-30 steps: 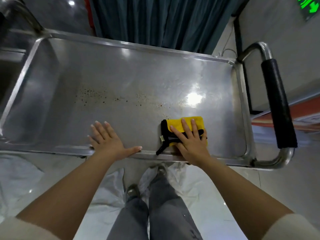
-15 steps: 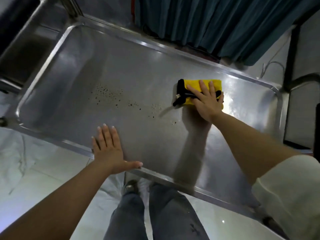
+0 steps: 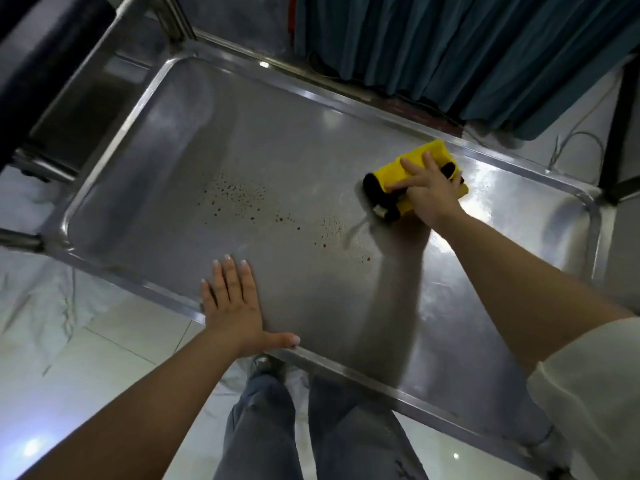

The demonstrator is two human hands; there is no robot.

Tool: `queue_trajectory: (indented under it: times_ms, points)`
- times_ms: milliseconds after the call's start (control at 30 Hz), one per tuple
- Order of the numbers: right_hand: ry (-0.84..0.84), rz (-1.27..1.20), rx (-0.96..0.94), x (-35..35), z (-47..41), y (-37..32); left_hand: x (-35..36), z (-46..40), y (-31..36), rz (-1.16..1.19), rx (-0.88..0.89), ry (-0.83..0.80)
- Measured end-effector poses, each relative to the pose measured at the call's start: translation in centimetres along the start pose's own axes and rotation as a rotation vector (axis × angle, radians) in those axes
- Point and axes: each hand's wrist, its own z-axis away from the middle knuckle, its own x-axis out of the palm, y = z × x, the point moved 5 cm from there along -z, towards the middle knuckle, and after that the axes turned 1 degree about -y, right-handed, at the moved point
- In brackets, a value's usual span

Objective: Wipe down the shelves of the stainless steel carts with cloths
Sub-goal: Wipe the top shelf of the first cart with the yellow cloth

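Note:
The stainless steel cart's top shelf (image 3: 173, 168) fills the view, tilted. A trail of small brown specks (image 3: 242, 199) runs across its middle. A folded yellow cloth with black trim (image 3: 398, 174) lies on the shelf near the far rim. My right hand (image 3: 429, 192) presses down on it with fingers spread and straight. My left hand (image 3: 232, 306) rests flat on the shelf at the near rim, thumb along the edge, holding nothing.
A teal curtain (image 3: 450, 46) hangs behind the cart. A second cart with a black-padded handle (image 3: 45, 64) stands at the upper left. My legs (image 3: 311, 427) stand on pale floor below the near rim. A dark post (image 3: 620, 116) rises at the right.
My right hand has pushed the cloth from the near rim out to the far rim. The view has swung left and tilted. My left hand has stayed planted.

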Motion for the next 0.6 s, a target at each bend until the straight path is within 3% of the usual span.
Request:
queue_trajectory:
  times_ms: [267,433,500,600]
  points:
    - [-0.006,-0.182,0.018,3.5,12.0,-0.8,-0.3,0.0,0.0,0.017,0.011,0.009]
    - [0.097,-0.295,0.096,6.3,17.4,-2.8,-0.5,0.7,-0.1,0.028,0.06,0.02]
    - [0.196,-0.28,0.156,7.1,19.0,-3.7,-0.5,0.9,-0.6,0.028,0.116,0.047]
    - [0.346,-0.049,0.175,7.8,20.7,-5.1,-0.9,1.3,-1.8,0.048,0.216,0.127]
